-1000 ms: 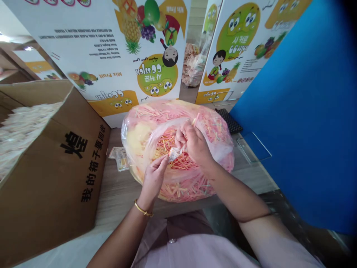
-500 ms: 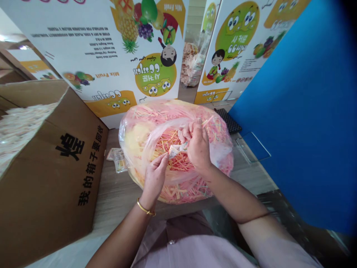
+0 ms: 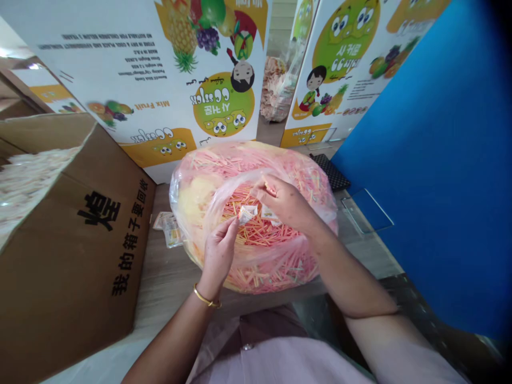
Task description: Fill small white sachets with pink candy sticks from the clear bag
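Note:
A big clear plastic bag (image 3: 196,197) full of pink, orange and yellow sticks (image 3: 264,237) lies on the wooden table in front of me. My left hand (image 3: 218,250) pinches a small white packet (image 3: 247,213) at the bag's open mouth. My right hand (image 3: 286,204) is closed over the bag's opening, holding a few sticks (image 3: 269,188) between thumb and fingers, a little apart from the packet. A gold bangle is on my left wrist.
A large brown cardboard box (image 3: 76,240) with black characters stands at my left, holding pale sticks. White printed cartons (image 3: 160,80) stand behind the bag. A blue panel (image 3: 432,160) rises at the right. Small packets (image 3: 170,226) lie on the table (image 3: 168,277) beside the bag.
My right hand has pulled away from the packet to the right and turned flatter; the packet stays in my left hand. The bag has not moved.

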Action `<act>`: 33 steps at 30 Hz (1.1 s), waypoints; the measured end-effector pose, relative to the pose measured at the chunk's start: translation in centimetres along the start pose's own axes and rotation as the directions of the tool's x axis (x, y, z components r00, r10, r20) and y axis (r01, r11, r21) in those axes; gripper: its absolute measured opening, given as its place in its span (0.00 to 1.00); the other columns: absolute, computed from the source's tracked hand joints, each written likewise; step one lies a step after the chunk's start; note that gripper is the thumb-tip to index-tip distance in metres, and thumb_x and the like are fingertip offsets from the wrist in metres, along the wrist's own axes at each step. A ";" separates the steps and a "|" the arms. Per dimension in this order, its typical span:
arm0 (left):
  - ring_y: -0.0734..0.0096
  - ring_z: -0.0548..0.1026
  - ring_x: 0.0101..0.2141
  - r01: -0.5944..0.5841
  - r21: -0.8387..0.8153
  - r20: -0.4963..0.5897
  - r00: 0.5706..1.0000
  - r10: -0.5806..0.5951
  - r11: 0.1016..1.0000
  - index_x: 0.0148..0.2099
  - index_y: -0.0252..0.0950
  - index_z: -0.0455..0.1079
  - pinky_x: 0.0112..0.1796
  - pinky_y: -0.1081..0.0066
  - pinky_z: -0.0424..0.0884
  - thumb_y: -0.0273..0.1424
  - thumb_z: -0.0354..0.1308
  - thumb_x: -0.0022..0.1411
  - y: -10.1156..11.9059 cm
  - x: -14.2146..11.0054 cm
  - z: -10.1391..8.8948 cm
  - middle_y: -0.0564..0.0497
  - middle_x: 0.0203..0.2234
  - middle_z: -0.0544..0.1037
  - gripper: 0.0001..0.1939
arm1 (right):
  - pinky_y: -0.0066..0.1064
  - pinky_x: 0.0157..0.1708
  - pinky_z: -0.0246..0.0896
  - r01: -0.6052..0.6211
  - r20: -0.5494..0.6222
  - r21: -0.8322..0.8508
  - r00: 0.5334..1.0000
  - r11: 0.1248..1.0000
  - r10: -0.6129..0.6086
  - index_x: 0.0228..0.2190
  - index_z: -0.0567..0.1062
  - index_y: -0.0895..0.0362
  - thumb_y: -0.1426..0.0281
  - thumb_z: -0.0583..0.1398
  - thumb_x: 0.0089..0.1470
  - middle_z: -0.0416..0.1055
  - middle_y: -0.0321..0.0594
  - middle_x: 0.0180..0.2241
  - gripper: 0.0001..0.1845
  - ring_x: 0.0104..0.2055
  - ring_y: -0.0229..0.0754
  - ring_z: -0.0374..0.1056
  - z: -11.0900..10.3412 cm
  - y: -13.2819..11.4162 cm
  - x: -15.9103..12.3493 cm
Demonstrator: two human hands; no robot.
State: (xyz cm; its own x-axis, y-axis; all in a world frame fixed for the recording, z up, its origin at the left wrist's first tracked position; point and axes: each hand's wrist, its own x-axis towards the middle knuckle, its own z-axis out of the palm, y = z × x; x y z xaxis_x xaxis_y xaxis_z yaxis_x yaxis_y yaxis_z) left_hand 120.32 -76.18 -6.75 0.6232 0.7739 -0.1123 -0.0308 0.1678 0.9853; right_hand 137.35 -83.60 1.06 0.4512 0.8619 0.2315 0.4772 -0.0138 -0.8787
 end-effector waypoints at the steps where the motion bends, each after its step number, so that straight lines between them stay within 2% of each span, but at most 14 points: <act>1: 0.57 0.79 0.50 -0.007 0.021 0.001 1.000 0.007 1.000 0.50 0.38 0.83 0.54 0.62 0.69 0.45 0.64 0.64 0.2 0.0 -0.1 0.47 0.45 0.85 0.19 | 0.32 0.38 0.58 -0.010 0.104 -0.083 0.994 0.996 0.019 0.35 0.72 0.52 0.59 0.60 0.64 0.73 0.35 0.35 0.11 0.36 0.39 0.67 -0.7 0.3 0.0; 4: 0.56 0.79 0.51 -0.032 0.090 -0.007 0.999 0.033 0.995 0.50 0.38 0.82 0.54 0.62 0.70 0.44 0.64 0.64 0.9 -0.2 0.0 0.47 0.46 0.85 0.19 | 0.33 0.37 0.56 -0.003 0.326 -0.281 0.940 0.960 0.099 0.36 0.74 0.53 0.59 0.61 0.64 0.76 0.36 0.36 0.10 0.38 0.42 0.69 -1.9 0.6 0.1; 6: 0.55 0.80 0.50 -0.043 0.123 -0.014 0.999 0.045 0.991 0.50 0.39 0.83 0.54 0.63 0.70 0.43 0.65 0.63 1.3 -0.5 0.2 0.47 0.46 0.85 0.18 | 0.33 0.35 0.53 0.049 0.399 -0.363 0.911 0.930 0.107 0.33 0.73 0.54 0.61 0.60 0.64 0.75 0.36 0.33 0.11 0.36 0.41 0.69 -2.0 0.5 0.2; 7: 0.55 0.80 0.49 -0.045 0.137 -0.014 0.999 0.047 0.990 0.49 0.39 0.83 0.53 0.63 0.71 0.42 0.66 0.63 1.5 -0.6 0.3 0.48 0.45 0.85 0.17 | 0.33 0.34 0.51 0.069 0.401 -0.393 0.910 0.917 0.104 0.31 0.72 0.54 0.63 0.60 0.64 0.74 0.36 0.31 0.11 0.34 0.41 0.68 -1.8 0.4 0.2; 9: 0.56 0.81 0.46 -0.038 0.164 -0.007 0.999 0.040 0.986 0.47 0.39 0.84 0.51 0.63 0.72 0.41 0.67 0.62 1.5 -0.6 0.5 0.49 0.42 0.86 0.15 | 0.33 0.33 0.50 0.071 0.335 -0.434 0.938 0.898 0.088 0.28 0.69 0.54 0.67 0.61 0.62 0.72 0.35 0.27 0.11 0.31 0.39 0.65 -1.3 0.5 0.2; 11: 0.57 0.81 0.45 -0.014 0.138 0.000 1.000 0.015 0.990 0.46 0.39 0.84 0.52 0.63 0.72 0.42 0.67 0.62 1.2 -0.5 0.4 0.49 0.40 0.86 0.15 | 0.32 0.33 0.51 0.031 0.234 -0.377 0.970 0.926 0.063 0.27 0.68 0.53 0.67 0.62 0.61 0.70 0.34 0.26 0.11 0.30 0.39 0.64 -0.8 0.8 0.3; 12: 0.57 0.80 0.46 0.007 0.088 0.005 1.000 -0.007 0.996 0.46 0.39 0.84 0.52 0.62 0.72 0.43 0.67 0.62 1.0 -0.3 0.4 0.49 0.40 0.86 0.16 | 0.32 0.33 0.52 0.010 0.180 -0.285 0.983 0.959 0.043 0.28 0.68 0.53 0.65 0.61 0.62 0.69 0.33 0.26 0.12 0.30 0.38 0.63 -0.6 1.0 0.4; 14: 0.57 0.80 0.49 0.061 -0.060 0.029 0.998 -0.059 0.996 0.46 0.38 0.84 0.55 0.61 0.71 0.45 0.67 0.61 0.6 0.1 0.3 0.48 0.43 0.86 0.18 | 0.31 0.30 0.54 -0.027 0.017 0.002 0.999 1.000 0.027 0.28 0.66 0.52 0.56 0.57 0.66 0.65 0.32 0.25 0.17 0.26 0.37 0.61 -0.3 1.2 0.8; 16: 0.58 0.79 0.51 0.110 -0.176 0.053 0.993 -0.102 0.978 0.46 0.38 0.84 0.57 0.60 0.71 0.45 0.68 0.60 0.3 0.3 0.4 0.47 0.46 0.85 0.18 | 0.30 0.25 0.54 -0.028 -0.156 0.286 0.985 0.958 0.075 0.26 0.62 0.51 0.45 0.52 0.67 0.59 0.31 0.22 0.26 0.22 0.36 0.55 0.0 1.0 1.2; 18: 0.58 0.79 0.51 0.134 -0.204 0.057 0.990 -0.125 0.970 0.44 0.37 0.84 0.58 0.59 0.71 0.44 0.70 0.58 0.4 0.4 0.6 0.47 0.46 0.85 0.18 | 0.30 0.22 0.53 -0.016 -0.234 0.447 0.963 0.894 0.134 0.24 0.57 0.51 0.38 0.49 0.64 0.53 0.30 0.20 0.32 0.20 0.35 0.52 0.6 0.3 1.5; 21: 0.57 0.80 0.50 0.134 -0.176 0.061 0.990 -0.125 0.975 0.44 0.37 0.84 0.59 0.57 0.70 0.44 0.70 0.58 0.5 0.2 1.0 0.46 0.44 0.85 0.18 | 0.30 0.22 0.58 0.014 -0.259 0.508 0.956 0.861 0.137 0.23 0.55 0.51 0.34 0.46 0.61 0.53 0.31 0.20 0.35 0.20 0.36 0.56 2.0 -0.9 1.3; 24: 0.57 0.80 0.50 0.117 -0.149 0.086 0.991 -0.104 0.982 0.46 0.37 0.84 0.60 0.56 0.68 0.44 0.69 0.59 0.5 0.1 1.0 0.45 0.45 0.85 0.19 | 0.32 0.27 0.65 0.060 -0.269 0.488 0.959 0.871 0.085 0.24 0.56 0.50 0.35 0.45 0.63 0.58 0.33 0.21 0.34 0.23 0.38 0.62 3.3 -1.4 0.7; 30: 0.58 0.80 0.49 0.140 -0.187 0.081 0.989 -0.127 0.972 0.44 0.37 0.84 0.58 0.59 0.71 0.44 0.69 0.58 0.3 0.4 0.8 0.46 0.43 0.86 0.17 | 0.36 0.36 0.69 0.056 -0.208 0.359 0.978 0.932 0.022 0.26 0.60 0.50 0.38 0.44 0.65 0.69 0.37 0.26 0.31 0.30 0.41 0.69 4.1 -0.1 -0.1; 33: 0.59 0.80 0.48 0.149 -0.227 0.084 0.987 -0.134 0.962 0.42 0.37 0.84 0.57 0.59 0.72 0.43 0.70 0.57 0.5 0.4 0.9 0.46 0.43 0.86 0.17 | 0.38 0.42 0.69 0.031 -0.124 0.293 0.992 0.955 0.006 0.26 0.60 0.50 0.38 0.43 0.65 0.73 0.38 0.27 0.32 0.33 0.43 0.70 3.9 0.6 -0.3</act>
State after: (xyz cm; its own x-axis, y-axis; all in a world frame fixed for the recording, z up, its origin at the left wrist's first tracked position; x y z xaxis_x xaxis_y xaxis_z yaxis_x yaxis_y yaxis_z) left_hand 121.26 -76.30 -6.14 0.6849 0.6908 -0.2318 -0.1140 0.4158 0.9023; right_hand 134.59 -81.88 -1.15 0.5445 0.7920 0.2763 0.2487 0.1622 -0.9549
